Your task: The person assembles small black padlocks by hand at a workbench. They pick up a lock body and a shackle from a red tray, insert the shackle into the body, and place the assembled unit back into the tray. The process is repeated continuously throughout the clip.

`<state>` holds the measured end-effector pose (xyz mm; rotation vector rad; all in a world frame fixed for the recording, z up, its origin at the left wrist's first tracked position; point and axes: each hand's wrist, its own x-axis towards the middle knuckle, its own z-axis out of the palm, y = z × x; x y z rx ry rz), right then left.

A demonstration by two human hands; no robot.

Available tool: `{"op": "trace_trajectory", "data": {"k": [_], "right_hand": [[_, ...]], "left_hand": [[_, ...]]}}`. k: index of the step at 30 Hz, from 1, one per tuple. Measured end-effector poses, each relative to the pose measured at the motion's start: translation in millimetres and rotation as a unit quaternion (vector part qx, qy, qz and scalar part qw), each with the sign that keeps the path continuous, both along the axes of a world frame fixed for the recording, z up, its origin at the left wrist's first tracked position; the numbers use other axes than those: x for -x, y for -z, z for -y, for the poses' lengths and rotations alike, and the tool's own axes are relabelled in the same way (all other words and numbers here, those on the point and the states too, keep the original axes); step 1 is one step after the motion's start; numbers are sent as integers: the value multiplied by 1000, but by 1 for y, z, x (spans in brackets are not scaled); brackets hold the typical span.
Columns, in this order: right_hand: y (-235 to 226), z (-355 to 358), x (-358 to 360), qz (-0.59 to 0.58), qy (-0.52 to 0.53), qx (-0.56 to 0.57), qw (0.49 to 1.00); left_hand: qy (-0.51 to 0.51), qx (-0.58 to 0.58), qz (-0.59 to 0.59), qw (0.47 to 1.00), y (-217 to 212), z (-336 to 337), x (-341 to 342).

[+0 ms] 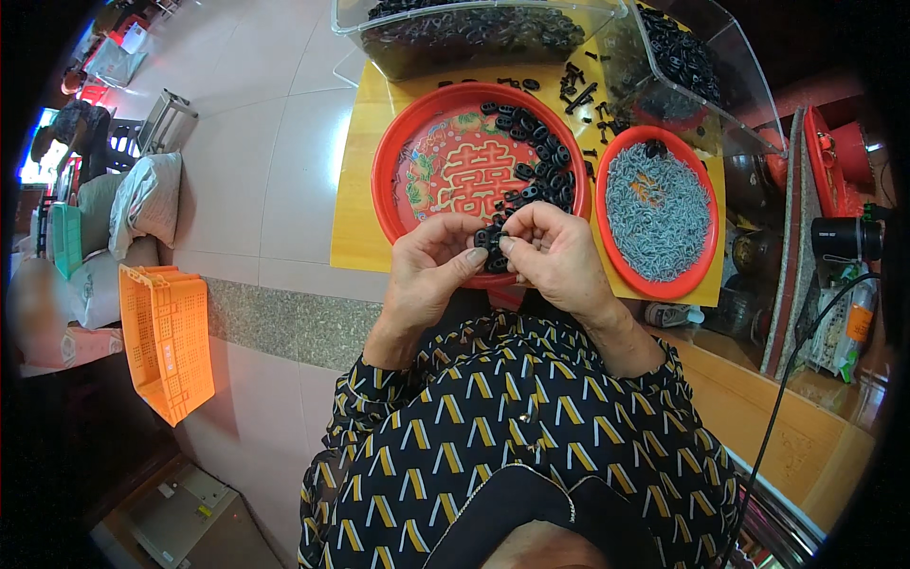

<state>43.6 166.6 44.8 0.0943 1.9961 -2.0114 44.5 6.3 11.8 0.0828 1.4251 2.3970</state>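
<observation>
Over the near rim of a round red tray [386, 152], my two hands meet around a small black plastic part [491, 239]. My left hand [431, 270] pinches it from the left with thumb and fingers. From the other side my right hand [559, 261] closes thumb and fingertips on it; whether a screw is also between them is too small to tell. Many similar black plastic parts [555, 175] lie along the tray's right side. To the right, a smaller red tray [607, 242] holds a heap of silver screws [659, 213].
Clear plastic bins [479, 43] of black parts stand at the back, another bin [701, 71] at back right. Loose black pieces [578, 90] lie on the yellow tabletop [355, 199]. An orange crate [169, 341] and pale sacks [147, 204] sit on the floor at left. A black cable [787, 379] hangs at right.
</observation>
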Motion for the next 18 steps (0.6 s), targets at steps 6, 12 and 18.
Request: {"op": "trace_trajectory", "data": {"k": [6,12,18], "right_hand": [[-3,0,0,11,-14,-9,1000],[-2,-6,4,81,-43,105,990],[18,-13,8,101,-93,235,962]], "left_hand": [[15,-14,-6,1000,-1,-3,-1],[16,-22,5,1000,2,-2,-2],[23,-38,-14,999,-1,0,-4]]}}
